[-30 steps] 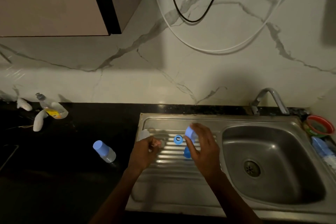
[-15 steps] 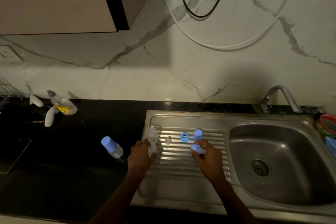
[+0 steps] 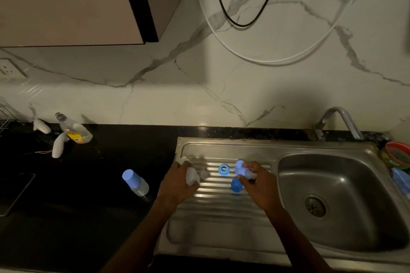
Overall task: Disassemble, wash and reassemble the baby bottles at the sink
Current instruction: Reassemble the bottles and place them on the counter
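My left hand [image 3: 177,184] grips a clear bottle body [image 3: 191,175] over the left part of the ribbed drainboard [image 3: 221,210]. My right hand [image 3: 259,186] holds a small baby bottle with a light blue cap [image 3: 240,167], lying sideways above the drainboard. A blue screw ring [image 3: 223,170] lies on the ribs between my hands. A darker blue cap [image 3: 235,185] sits just below my right hand's fingers. A clear teat [image 3: 203,174] rests beside the left hand. A capped baby bottle [image 3: 135,182] lies tilted on the black counter to the left.
The steel sink basin [image 3: 346,217] with its drain is to the right, a tap [image 3: 339,122] behind it. A dish soap bottle [image 3: 74,129] and white brushes [image 3: 58,145] lie at the counter's back left. A red-rimmed bowl [image 3: 397,153] and a blue item stand at the far right.
My right hand has lifted a capped bottle from the drainboard and holds it sideways. My left hand has closed round the clear bottle body. The view shifted slightly.
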### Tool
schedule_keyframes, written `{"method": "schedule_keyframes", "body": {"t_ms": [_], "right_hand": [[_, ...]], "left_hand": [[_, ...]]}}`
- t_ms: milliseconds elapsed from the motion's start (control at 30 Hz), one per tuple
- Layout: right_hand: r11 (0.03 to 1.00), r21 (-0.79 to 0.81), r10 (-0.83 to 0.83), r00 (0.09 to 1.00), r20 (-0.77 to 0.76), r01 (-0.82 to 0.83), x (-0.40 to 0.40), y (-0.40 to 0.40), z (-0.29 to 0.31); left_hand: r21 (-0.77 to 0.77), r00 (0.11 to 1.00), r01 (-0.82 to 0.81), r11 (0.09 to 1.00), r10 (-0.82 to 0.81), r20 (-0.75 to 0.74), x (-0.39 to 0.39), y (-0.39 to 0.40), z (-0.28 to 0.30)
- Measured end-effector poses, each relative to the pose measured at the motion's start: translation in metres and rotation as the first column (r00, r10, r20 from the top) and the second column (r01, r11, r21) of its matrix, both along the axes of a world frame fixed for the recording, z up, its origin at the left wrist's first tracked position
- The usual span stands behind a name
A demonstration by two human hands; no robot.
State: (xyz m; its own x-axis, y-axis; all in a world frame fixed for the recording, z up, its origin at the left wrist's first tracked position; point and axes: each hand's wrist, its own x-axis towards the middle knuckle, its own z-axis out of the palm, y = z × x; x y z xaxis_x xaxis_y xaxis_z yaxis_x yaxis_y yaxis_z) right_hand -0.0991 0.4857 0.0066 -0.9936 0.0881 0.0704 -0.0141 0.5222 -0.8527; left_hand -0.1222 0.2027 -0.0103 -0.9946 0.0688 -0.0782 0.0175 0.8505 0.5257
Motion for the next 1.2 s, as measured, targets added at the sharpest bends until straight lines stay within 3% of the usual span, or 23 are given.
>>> {"method": "schedule_keyframes", "body": {"t_ms": [100,233,300,400,500,533,600,633,667,700,733,767,800,833,900,1000,1033,1067,1100,1133,1167,1200], "right_hand": [[0.998,0.045,0.039,0.999,-0.014,-0.039,-0.011,0.007,0.012],[0.997,0.051,0.061,0.998,0.022,-0.062,-0.008,0.015,0.011],[0.995,-0.043,0.09,0.995,0.045,-0.088,-0.002,0.018,0.008],[0.933,-0.344,0.147,0.983,0.106,-0.103,0.0,0.021,0.031],[0.922,-0.332,0.191,0.98,-0.054,-0.198,-0.012,0.03,0.086],[0.884,-0.382,0.229,0.963,-0.144,-0.268,-0.014,0.033,0.104],[0.78,-0.509,0.198,0.915,-0.353,-0.365,-0.015,0.035,0.125],[0.755,-0.558,0.162,0.923,-0.35,-0.345,-0.015,0.037,0.123],[0.731,-0.6,0.161,0.937,-0.31,-0.324,-0.017,0.039,0.105],[0.86,-0.438,0.153,0.95,-0.271,-0.263,-0.016,0.043,0.08],[0.955,-0.127,0.237,0.947,-0.217,-0.268,-0.013,0.045,0.05],[0.914,0.261,0.329,0.944,-0.033,-0.31,-0.014,0.05,0.018],[0.823,0.479,0.28,0.952,0.127,-0.306,-0.012,0.051,-0.005],[0.77,0.572,0.243,0.959,0.143,-0.281,-0.008,0.051,-0.023],[0.895,0.38,0.204,0.972,0.113,-0.232,-0.009,0.046,-0.018],[0.96,0.24,0.167,0.983,-0.073,-0.145,-0.027,0.033,0.055],[0.986,0.09,0.153,0.981,-0.115,-0.144,-0.034,0.032,0.084],[0.969,-0.184,0.142,0.981,-0.132,-0.165,-0.036,0.03,0.113],[0.816,-0.524,0.161,0.966,-0.2,-0.245,-0.034,0.028,0.137],[0.561,-0.772,0.162,0.954,-0.251,-0.298,-0.031,0.03,0.152],[0.351,-0.885,0.164,0.95,-0.265,-0.307,-0.027,0.031,0.155],[0.303,-0.913,0.197,0.955,-0.221,-0.274,-0.023,0.035,0.14]], "left_hand": [[-0.056,1.0,0.029,0.998,-0.029,0.011,-0.007,0.002,0.004],[0.083,0.999,0.022,0.996,-0.025,0.029,-0.003,0.008,-0.004],[0.149,1.0,0.016,0.989,-0.019,0.015,-0.002,0.015,-0.003],[0.286,0.998,-0.065,0.956,0.065,0.008,-0.003,0.025,0.026],[0.499,0.997,0.022,0.867,0.018,-0.074,-0.008,0.03,0.088],[0.603,0.993,0.092,0.792,-0.032,-0.11,-0.01,0.032,0.109],[0.881,0.994,0.086,0.466,-0.1,-0.045,-0.017,0.03,0.131],[0.933,0.989,0.051,0.357,-0.15,0.003,-0.02,0.029,0.129],[0.903,0.986,0.058,0.427,-0.165,0.015,-0.023,0.025,0.116],[0.741,0.985,0.12,0.66,-0.17,-0.008,-0.025,0.023,0.101],[0.388,0.967,0.245,0.889,-0.254,-0.029,-0.024,0.022,0.083],[-0.006,0.941,0.338,0.941,-0.338,0.0,-0.025,0.023,0.062],[-0.212,0.931,0.362,0.908,-0.363,0.032,-0.022,0.027,0.049],[-0.25,0.933,0.355,0.901,-0.357,0.042,-0.017,0.034,0.043],[-0.125,0.957,0.287,0.95,-0.29,-0.01,-0.017,0.046,0.054],[0.199,0.988,0.149,0.969,-0.137,-0.075,-0.033,0.043,0.096],[0.316,0.991,0.124,0.941,-0.1,-0.091,-0.037,0.042,0.115],[0.463,0.993,0.115,0.879,-0.089,-0.077,-0.037,0.041,0.131],[0.661,0.993,0.104,0.743,-0.11,-0.033,-0.034,0.043,0.145],[0.85,0.993,0.037,0.526,-0.117,0.029,-0.031,0.046,0.156],[0.921,0.994,-0.003,0.39,-0.101,0.046,-0.026,0.045,0.154],[0.923,0.993,-0.003,0.386,-0.109,0.049,-0.023,0.043,0.144]]}}
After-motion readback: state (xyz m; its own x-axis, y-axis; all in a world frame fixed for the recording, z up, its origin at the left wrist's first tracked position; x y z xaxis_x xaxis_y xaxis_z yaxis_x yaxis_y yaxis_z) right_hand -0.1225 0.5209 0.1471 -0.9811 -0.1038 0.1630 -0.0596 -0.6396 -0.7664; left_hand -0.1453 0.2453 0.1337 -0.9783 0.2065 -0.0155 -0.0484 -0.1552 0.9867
